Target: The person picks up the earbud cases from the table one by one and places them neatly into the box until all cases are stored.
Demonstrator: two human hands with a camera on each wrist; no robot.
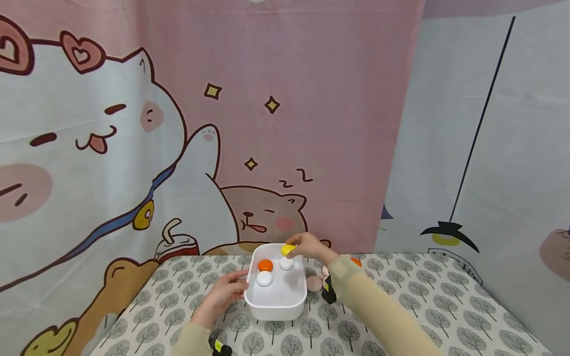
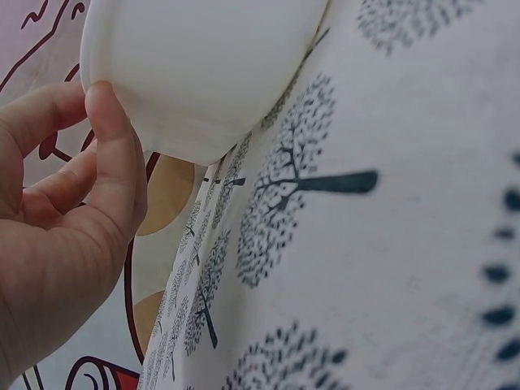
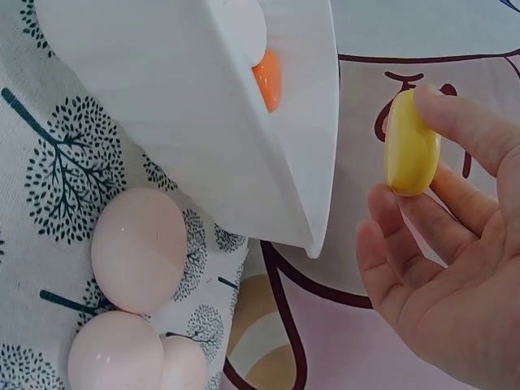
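Observation:
A white rectangular bin (image 1: 276,296) with rounded corners stands on the patterned cloth. My left hand (image 1: 224,295) holds its left rim; in the left wrist view the left hand's bent fingers (image 2: 114,154) touch the bin's wall (image 2: 195,81). Above the bin's far right corner, my right hand (image 1: 308,246) pinches a glossy yellow egg-shaped piece (image 3: 412,146) between thumb and fingertips. Inside the bin lie an orange rounded piece (image 1: 265,265), a white one (image 1: 264,278) touching it, and another white one (image 1: 286,263) below the right hand.
Right of the bin, pale pink egg-shaped pieces (image 3: 138,250) lie on the tree-print cloth (image 1: 249,341), partly behind my right forearm. An orange piece (image 1: 356,261) shows beyond that sleeve. A cartoon-printed curtain (image 1: 329,123) hangs behind the table's far edge.

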